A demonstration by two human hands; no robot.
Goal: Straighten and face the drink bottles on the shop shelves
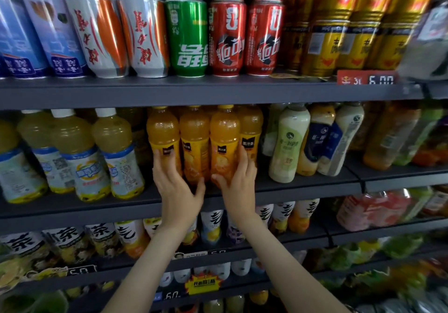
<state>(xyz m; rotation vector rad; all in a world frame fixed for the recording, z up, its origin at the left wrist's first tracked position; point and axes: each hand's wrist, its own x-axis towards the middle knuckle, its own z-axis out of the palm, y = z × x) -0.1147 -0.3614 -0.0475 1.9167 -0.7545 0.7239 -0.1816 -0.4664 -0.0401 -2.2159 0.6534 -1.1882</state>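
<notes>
Several orange juice bottles (194,138) with yellow caps stand upright in a tight row on the middle shelf (303,186). My left hand (174,186) lies flat against the leftmost orange bottle (163,130), fingers straight, thumb reaching toward the bases in front. My right hand (238,179) presses with straight fingers on the right side of the row, between the third bottle (224,133) and the fourth bottle (252,123), thumb across the front base. The two hands bracket the group from both sides.
Pale yellow drink bottles (72,152) with white caps stand left of the orange row, milky bottles (288,143) to the right. Cans (186,33) fill the shelf above. Tea and soda bottles (211,225) line the lower shelves with price tags (367,78).
</notes>
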